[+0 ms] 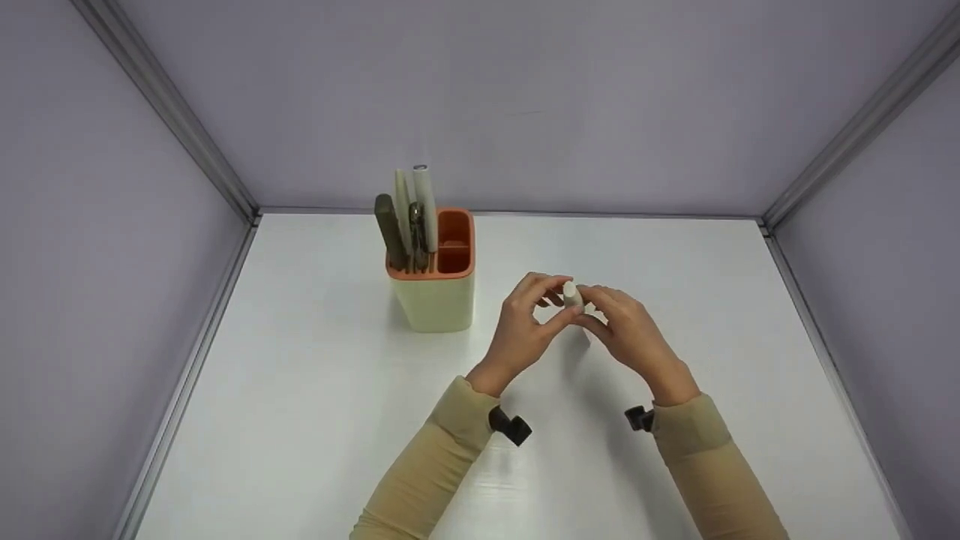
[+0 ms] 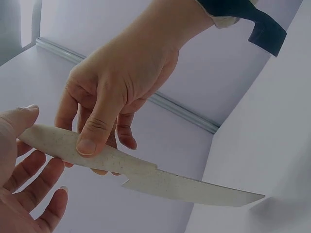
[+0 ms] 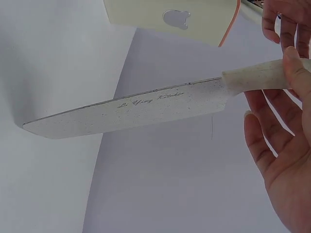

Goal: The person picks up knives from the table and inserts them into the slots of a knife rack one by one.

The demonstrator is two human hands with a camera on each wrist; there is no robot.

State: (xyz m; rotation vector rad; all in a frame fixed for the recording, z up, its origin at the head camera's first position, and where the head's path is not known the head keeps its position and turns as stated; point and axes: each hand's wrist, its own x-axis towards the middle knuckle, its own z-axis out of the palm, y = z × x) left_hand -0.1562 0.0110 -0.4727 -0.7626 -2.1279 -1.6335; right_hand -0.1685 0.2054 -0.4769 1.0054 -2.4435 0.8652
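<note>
A knife (image 1: 571, 295) with a pale speckled handle stands roughly upright, handle up, between the two hands. My left hand (image 1: 527, 324) pinches the butt end of the handle between thumb and fingers. Lower on the handle, nearer the blade, my right hand (image 1: 628, 330) grips it with the thumb on one side and fingers on the other. In the right wrist view the pale blade (image 3: 131, 109) carries dark script lettering. Its tip points down at the white tabletop; whether it touches cannot be told.
Left of the hands stands a pale green knife holder (image 1: 442, 306) with an orange top. A dark-handled knife (image 1: 389, 229), pale handles (image 1: 425, 206) and scissors (image 1: 418, 232) stand in its left part. Lilac panels (image 1: 600, 105) enclose the white table (image 1: 322, 420) at the back and sides.
</note>
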